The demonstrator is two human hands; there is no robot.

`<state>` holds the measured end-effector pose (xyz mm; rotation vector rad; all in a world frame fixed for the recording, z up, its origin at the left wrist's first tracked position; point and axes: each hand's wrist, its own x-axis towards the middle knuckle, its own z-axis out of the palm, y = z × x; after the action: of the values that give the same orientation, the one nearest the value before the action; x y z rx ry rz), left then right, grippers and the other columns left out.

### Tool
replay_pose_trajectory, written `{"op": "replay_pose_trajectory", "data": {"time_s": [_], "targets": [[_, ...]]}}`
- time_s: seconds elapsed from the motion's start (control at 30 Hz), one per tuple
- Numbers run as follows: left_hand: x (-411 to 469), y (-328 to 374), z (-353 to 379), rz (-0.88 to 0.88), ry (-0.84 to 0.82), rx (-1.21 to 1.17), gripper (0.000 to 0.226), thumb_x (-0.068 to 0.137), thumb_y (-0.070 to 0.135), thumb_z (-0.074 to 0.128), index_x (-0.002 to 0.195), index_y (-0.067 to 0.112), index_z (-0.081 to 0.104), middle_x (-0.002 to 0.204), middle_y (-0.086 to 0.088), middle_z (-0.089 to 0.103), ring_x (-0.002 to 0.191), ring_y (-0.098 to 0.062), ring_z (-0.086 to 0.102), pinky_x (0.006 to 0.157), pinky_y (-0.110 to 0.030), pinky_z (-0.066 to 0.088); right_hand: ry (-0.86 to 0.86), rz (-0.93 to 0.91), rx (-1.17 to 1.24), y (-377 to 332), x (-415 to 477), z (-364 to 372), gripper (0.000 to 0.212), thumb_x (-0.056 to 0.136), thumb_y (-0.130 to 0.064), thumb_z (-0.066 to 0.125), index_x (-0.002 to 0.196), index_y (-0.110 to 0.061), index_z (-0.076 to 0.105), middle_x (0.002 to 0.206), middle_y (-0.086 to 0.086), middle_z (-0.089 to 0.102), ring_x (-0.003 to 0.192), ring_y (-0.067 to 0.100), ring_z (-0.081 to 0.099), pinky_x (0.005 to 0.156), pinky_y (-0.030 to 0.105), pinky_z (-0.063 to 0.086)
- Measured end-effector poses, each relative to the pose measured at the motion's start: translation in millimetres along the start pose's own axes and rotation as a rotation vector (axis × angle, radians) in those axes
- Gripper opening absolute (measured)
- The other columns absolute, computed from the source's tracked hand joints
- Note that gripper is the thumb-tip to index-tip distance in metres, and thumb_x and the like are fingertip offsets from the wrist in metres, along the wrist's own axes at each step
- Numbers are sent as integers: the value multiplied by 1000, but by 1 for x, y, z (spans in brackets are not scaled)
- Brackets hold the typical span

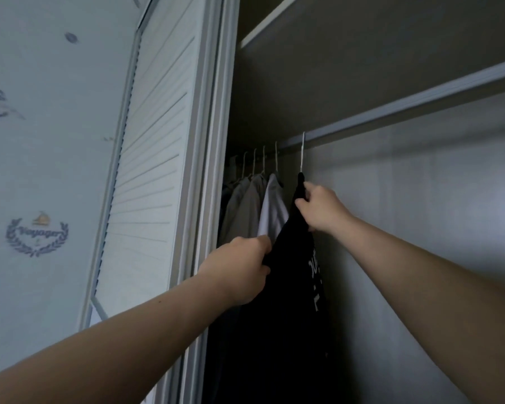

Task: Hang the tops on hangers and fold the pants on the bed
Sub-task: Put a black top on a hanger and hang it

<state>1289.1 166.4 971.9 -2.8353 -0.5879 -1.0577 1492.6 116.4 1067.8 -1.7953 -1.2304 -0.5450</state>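
Inside the wardrobe [420, 228], both the left hand [239, 272] and right hand [321, 208] grip the hung black top [289, 287]

The black top [286, 287] is soft matt cloth with white print. Its hanger hook [303, 153] is smooth and pale, material unclear. The rail [420, 101] at upper right looks like smooth dull metal. The louvred door [152, 170] at left is matt white; the wallpaper [41, 170], matt and printed.
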Motion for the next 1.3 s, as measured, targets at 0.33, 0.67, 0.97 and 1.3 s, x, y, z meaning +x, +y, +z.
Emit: {"op": "replay_pose_trajectory", "data": {"time_s": [0.33, 0.67, 0.97, 1.3], "targets": [[-1, -5, 14, -135, 2, -28, 16, 99, 19, 53, 115, 18, 56, 108, -7, 66, 97, -29, 64, 83, -47, 55, -74, 11, 106, 12, 44, 47, 53, 100, -30, 51, 151, -20, 41, 146, 10, 53, 132, 32, 50, 109, 47, 44], [-63, -19, -14, 9, 207, 33, 19, 96, 39, 55, 112, 29, 53, 110, 9, 59, 104, -18, 57, 82, -39, 52, 57, -189, -23, -13, -41, 33, 60, 101, -55, 37, 156, -34, 25, 163, -3, 26, 149, 26, 23, 118, 50, 27], [-241, -53, -89, -154, 138, 319, 70, 93, 75, 14, 154, 42, 20, 168, 13, 9, 155, -16, -4, 125, -43, 9, -85, -521, -6, -115, -210, 49, 71, 92, -69, 18, 157, -41, 15, 167, -13, 10, 154, 15, 4, 122, 48, 10], [-576, -55, -200, -593, 15, 362, 72, 92, 78, 11, 156, 47, -1, 167, 18, -9, 152, -10, -21, 124, -44, -3, -422, -742, 177, -289, -469, 98, 66, 96, -64, 21, 156, -38, 23, 165, -14, 18, 154, 15, 8, 123, 48, 5]]}}
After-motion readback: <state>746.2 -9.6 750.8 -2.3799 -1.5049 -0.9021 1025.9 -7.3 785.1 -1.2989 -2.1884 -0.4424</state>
